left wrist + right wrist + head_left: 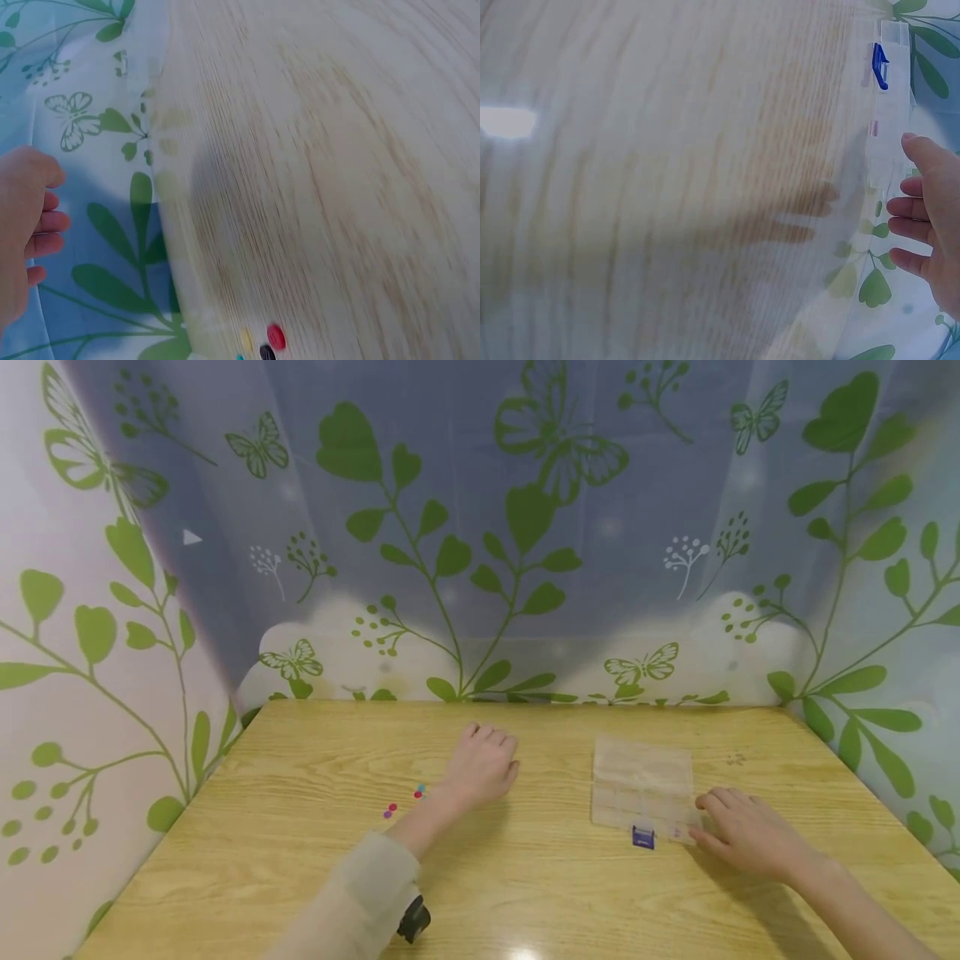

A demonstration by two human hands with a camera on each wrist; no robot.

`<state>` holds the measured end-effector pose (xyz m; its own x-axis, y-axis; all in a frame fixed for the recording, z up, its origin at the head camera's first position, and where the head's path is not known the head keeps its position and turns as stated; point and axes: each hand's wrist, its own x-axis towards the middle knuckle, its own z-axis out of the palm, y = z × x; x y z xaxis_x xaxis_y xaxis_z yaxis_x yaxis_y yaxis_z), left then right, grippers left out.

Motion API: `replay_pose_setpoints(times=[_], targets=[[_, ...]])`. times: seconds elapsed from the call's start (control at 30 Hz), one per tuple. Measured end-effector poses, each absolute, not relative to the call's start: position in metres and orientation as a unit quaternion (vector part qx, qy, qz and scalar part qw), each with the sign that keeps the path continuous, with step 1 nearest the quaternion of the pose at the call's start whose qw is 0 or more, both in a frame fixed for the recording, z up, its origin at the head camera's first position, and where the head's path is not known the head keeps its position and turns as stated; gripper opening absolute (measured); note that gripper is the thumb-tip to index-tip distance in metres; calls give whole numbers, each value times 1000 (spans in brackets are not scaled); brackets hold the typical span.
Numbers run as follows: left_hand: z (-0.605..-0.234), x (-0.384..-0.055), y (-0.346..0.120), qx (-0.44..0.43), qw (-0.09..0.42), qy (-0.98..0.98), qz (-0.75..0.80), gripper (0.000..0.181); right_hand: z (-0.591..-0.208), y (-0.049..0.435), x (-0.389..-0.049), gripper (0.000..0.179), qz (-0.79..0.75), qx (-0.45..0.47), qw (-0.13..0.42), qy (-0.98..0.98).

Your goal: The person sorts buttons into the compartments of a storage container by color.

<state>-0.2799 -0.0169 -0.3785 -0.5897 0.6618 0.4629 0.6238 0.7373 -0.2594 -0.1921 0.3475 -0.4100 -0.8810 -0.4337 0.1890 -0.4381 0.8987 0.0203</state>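
My left hand (482, 766) is over the middle of the table with its fingers loosely bent. In the left wrist view the fingers (51, 223) hang with nothing visible between them. Left of that forearm lie several small coloured pieces (392, 808), among them red, purple and blue ones. A clear flat plastic box (637, 777) with a blue latch (642, 837) on its front edge lies to the right. Beside the box's right front corner is my right hand (750, 835), fingers relaxed and fingertips right at the box's edge. A tiny purple spot shows within that corner.
A few tiny pale pieces (737, 760) lie behind the right hand, right of the box. The wooden table (315, 743) meets a curtain (450, 568) printed with leaves and butterflies at the back and sides. A black device (414, 918) is on the left wrist.
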Motion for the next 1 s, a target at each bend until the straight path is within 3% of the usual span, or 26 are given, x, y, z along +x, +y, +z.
replay_pose_setpoints(times=[0.63,1.0], targets=[[-380,-272,-70,-372,333,-866,14,12,-412,350,-194,34,12,232,107,-967],[-386,-266,-100,-353,303,-885,4,16,-411,350,-194,33,14,237,100,-966]])
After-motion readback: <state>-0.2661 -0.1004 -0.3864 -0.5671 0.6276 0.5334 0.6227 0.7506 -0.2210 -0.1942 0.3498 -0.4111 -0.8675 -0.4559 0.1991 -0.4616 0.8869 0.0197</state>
